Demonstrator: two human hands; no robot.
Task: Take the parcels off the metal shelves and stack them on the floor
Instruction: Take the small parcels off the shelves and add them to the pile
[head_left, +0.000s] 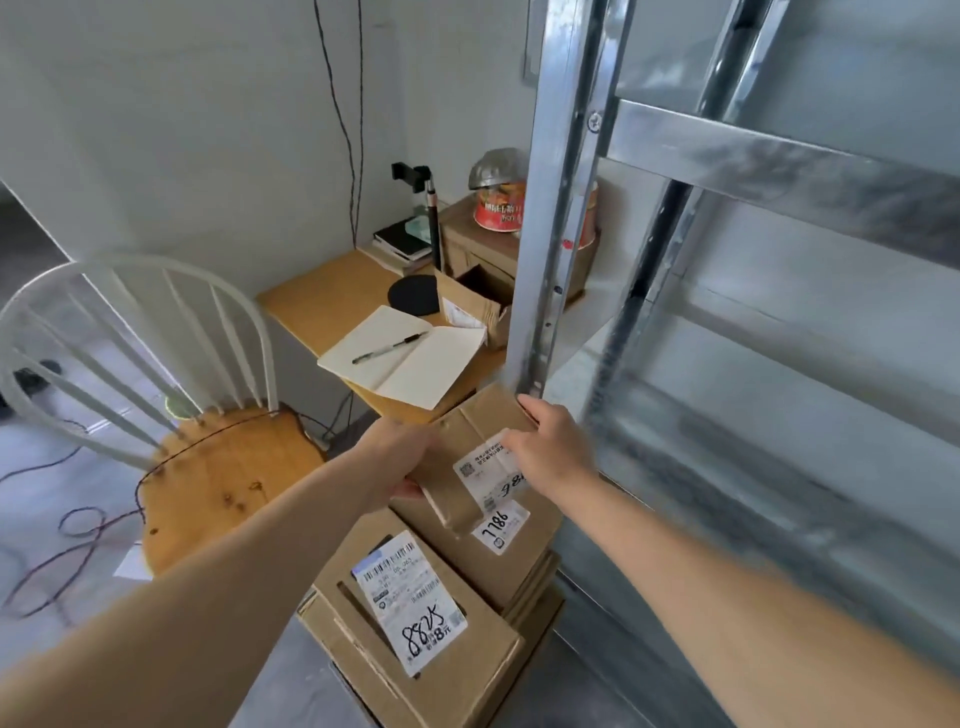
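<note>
A small brown cardboard parcel (467, 447) with a white label sits tilted on top of a stack of parcels on the floor. My left hand (400, 457) grips its left edge, and my right hand (550, 447) holds its right side, fingers over the far corner. Under it lies a parcel marked 7786 (498, 551). In front of that lies a parcel marked 8825 (415, 634). The metal shelves (727, 312) rise at the right; the levels in view hold no parcels.
A white-backed wooden chair (218, 467) stands at the left with a cable across its seat. A low wooden desk (322, 296) behind the stack holds an open notebook (405, 353), a pen, an open box and a red tin. Cables trail on the floor.
</note>
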